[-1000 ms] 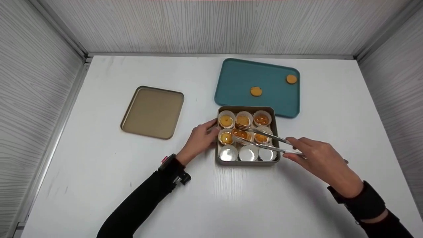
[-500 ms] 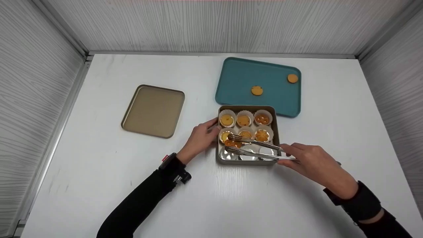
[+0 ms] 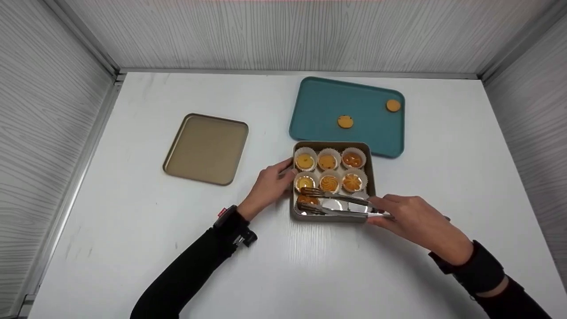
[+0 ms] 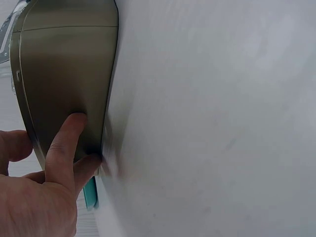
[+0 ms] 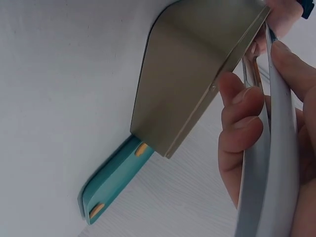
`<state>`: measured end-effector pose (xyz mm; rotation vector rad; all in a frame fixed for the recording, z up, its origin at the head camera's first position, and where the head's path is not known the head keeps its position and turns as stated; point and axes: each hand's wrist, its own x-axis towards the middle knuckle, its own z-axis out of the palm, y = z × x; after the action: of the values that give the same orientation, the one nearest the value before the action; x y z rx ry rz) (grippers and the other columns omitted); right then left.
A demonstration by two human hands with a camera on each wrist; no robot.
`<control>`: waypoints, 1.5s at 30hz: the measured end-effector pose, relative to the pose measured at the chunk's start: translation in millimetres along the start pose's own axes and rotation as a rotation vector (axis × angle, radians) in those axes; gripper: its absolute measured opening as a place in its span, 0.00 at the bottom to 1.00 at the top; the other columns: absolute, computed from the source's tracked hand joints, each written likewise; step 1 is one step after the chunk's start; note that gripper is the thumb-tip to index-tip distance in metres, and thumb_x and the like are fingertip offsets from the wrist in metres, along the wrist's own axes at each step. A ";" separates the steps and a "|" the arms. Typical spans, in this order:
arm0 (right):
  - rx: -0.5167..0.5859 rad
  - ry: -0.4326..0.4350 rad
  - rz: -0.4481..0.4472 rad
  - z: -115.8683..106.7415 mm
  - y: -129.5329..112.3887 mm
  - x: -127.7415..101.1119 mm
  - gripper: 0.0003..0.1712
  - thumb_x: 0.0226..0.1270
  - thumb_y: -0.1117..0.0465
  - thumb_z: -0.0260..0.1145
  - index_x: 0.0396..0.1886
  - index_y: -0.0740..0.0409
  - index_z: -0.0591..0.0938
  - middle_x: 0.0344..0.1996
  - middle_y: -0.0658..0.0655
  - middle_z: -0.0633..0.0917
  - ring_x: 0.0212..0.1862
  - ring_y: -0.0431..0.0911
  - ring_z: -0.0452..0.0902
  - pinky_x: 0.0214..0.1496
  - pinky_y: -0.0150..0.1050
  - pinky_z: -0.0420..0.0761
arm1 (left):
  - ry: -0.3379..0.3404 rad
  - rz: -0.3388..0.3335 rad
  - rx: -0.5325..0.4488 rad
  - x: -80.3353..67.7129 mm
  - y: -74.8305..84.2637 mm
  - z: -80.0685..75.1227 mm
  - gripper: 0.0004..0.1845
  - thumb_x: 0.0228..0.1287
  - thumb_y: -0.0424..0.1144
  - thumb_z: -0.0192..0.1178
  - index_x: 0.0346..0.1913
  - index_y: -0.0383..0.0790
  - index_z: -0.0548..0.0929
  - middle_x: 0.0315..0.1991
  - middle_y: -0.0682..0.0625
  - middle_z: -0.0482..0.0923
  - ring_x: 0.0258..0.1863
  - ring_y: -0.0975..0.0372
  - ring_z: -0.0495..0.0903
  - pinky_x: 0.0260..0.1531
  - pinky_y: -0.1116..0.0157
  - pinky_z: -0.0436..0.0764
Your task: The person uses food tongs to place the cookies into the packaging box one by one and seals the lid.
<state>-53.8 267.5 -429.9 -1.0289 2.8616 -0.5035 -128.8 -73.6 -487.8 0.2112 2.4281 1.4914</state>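
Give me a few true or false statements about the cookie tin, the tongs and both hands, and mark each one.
1. The right hand grips the tongs. True.
2. The left hand rests on the gold lid. False: it touches the tin's left side.
3. Two cookies lie on the teal tray. True.
4. The tong tips are over the teal tray. False: they reach into the tin's front row.

My right hand (image 3: 414, 221): drew back toward me.
My tongs (image 3: 334, 203): carried a cookie (image 3: 308, 200) from the middle row to the front-left cup.
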 end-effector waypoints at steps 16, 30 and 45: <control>-0.006 -0.031 -0.010 -4.6 0.7 5.6 0.27 0.64 0.51 0.77 0.57 0.63 0.87 0.35 0.56 0.90 0.31 0.41 0.85 0.33 0.37 0.86 | 0.005 0.015 0.010 1.7 -0.5 0.6 0.29 0.80 0.48 0.52 0.77 0.38 0.70 0.73 0.44 0.71 0.74 0.54 0.68 0.73 0.57 0.66; 0.055 0.224 0.075 -14.1 22.7 -2.6 0.26 0.61 0.57 0.80 0.59 0.59 0.87 0.32 0.49 0.86 0.28 0.34 0.76 0.27 0.27 0.77 | 0.005 0.016 -0.008 0.9 0.3 -0.6 0.28 0.80 0.46 0.53 0.77 0.39 0.70 0.73 0.44 0.71 0.72 0.54 0.70 0.71 0.58 0.69; -0.042 0.394 0.246 -17.0 96.1 24.7 0.23 0.67 0.57 0.76 0.56 0.65 0.85 0.32 0.63 0.87 0.29 0.51 0.81 0.29 0.50 0.81 | -0.010 -0.010 -0.039 1.9 -0.7 1.7 0.29 0.81 0.45 0.52 0.77 0.37 0.68 0.74 0.43 0.70 0.71 0.55 0.72 0.69 0.58 0.71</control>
<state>-134.3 326.3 -443.6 -0.6225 3.2917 -0.6947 -130.1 -72.0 -489.5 0.1968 2.3865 1.5285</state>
